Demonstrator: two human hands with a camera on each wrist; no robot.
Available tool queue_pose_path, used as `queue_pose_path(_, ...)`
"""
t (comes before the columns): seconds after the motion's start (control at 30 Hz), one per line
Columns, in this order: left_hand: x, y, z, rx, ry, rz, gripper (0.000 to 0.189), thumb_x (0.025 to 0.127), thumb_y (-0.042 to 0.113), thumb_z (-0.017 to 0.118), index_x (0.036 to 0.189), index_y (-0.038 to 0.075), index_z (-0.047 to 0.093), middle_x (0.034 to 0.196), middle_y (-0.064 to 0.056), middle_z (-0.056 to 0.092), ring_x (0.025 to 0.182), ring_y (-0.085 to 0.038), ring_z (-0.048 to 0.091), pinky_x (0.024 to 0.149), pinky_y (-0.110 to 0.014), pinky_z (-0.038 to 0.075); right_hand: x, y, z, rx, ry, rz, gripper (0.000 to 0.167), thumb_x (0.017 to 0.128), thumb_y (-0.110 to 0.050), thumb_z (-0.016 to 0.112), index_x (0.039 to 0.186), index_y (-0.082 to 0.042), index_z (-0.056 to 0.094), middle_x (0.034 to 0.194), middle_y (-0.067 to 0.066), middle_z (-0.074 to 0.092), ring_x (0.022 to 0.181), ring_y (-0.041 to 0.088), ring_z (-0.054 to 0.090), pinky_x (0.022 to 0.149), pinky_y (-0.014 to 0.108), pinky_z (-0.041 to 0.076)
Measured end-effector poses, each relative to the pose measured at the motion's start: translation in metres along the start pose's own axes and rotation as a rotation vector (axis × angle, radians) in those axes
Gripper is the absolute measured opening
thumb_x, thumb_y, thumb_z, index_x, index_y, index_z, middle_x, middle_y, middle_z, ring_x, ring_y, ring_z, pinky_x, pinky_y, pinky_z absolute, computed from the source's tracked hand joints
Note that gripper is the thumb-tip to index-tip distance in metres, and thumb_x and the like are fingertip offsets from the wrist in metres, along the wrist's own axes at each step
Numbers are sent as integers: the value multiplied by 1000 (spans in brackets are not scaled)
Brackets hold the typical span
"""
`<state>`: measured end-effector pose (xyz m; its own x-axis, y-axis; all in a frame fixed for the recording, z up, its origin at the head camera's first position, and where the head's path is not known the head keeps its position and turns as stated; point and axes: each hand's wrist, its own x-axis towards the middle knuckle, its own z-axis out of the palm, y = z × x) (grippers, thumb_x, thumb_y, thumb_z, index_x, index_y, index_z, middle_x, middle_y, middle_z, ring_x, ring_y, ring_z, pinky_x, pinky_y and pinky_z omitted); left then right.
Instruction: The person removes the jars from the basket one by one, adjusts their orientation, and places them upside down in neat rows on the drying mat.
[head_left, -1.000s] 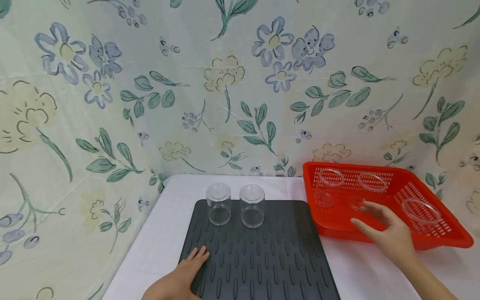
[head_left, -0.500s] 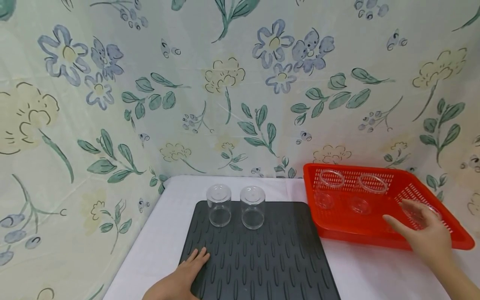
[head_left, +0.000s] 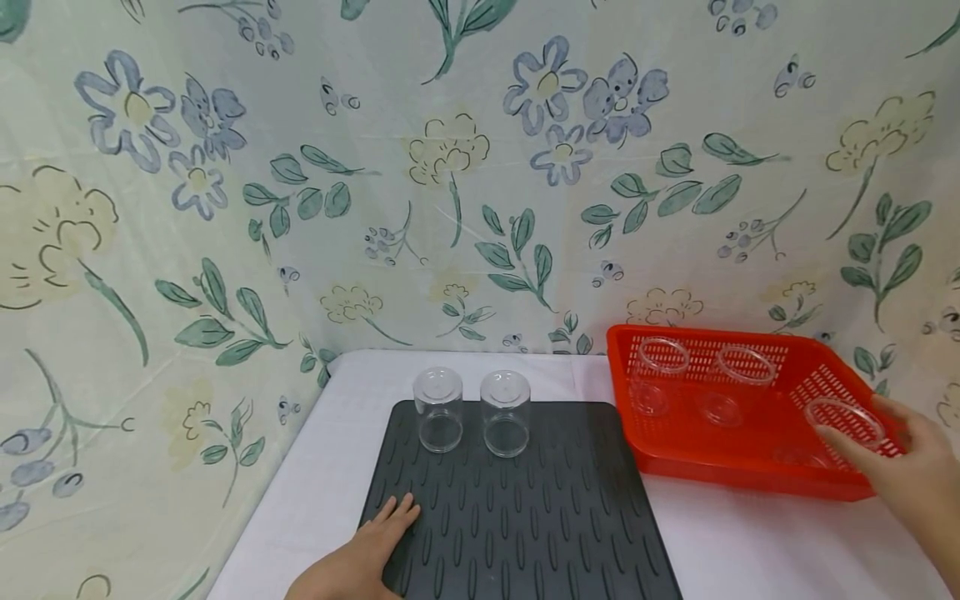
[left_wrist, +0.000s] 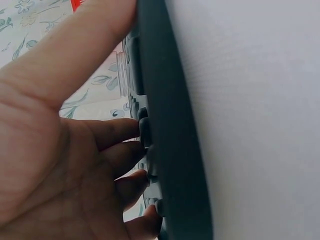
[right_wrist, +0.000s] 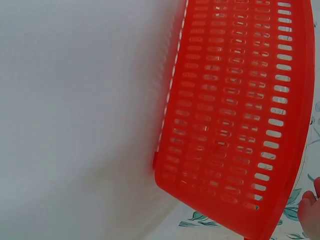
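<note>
My left hand (head_left: 360,550) rests with fingers spread on the left edge of a dark ribbed mat (head_left: 517,508). In the left wrist view, its fingertips (left_wrist: 132,190) touch the raised ribs. Two clear glasses (head_left: 438,408) (head_left: 506,412) stand side by side at the mat's far edge, apparently upside down. My right hand (head_left: 915,462) hovers over the right end of a red plastic basket (head_left: 750,475), thumb and fingers apart about the rim of a clear glass (head_left: 843,408). Whether they touch it is unclear. Only fingertips (right_wrist: 310,212) show in the right wrist view, beyond the basket's rim.
Two more clear glasses (head_left: 663,357) (head_left: 745,367) stand rim up in the basket's left and middle. White cloth (head_left: 300,475) covers the table under mat and basket. A floral curtain (head_left: 450,183) hangs right behind the table.
My right hand has moved right across the basket, from near the middle glass to the rightmost one. My left hand, the mat and the glasses have stayed in place.
</note>
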<state>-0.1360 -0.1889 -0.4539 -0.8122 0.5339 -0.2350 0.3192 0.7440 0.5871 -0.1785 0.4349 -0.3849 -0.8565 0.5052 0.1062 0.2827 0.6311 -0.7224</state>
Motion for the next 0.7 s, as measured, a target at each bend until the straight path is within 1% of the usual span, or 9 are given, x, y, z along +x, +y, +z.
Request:
queue_pose_path(0.2,1,1,-1,-30,-3,-7,113,70,50,85,152,-1,25,159,-20,18,143,-47,12,101,-71,28,13,10,-7,-24,-58,50,112,85,-56,67,153,4,1,153,36,8,121,57,26,82,69,43)
queue_pose_path(0.37,1,2,-1,-44,6,7,113,70,51,84,152,0,26,159,-20,18,143,-47,12,100,-71,29,21,12,-7,-15,-94,99,114,85,-55,67,152,5,-2,153,36,4,125,57,22,85,69,41)
queue_pose_path(0.5,1,1,-1,-58,9,11,113,71,51,84,153,1,25,159,-19,17,144,-46,11,100,-71,28,26,14,-6,-7,-117,100,114,85,-54,68,151,7,-4,152,37,3,125,57,22,87,69,40)
queue_pose_path(0.7,1,0,-1,-52,14,9,113,70,51,85,153,1,25,159,-18,17,144,-46,12,100,-71,28,30,18,-5,6,-132,76,112,87,-51,67,151,7,-3,151,39,4,124,58,21,87,68,40)
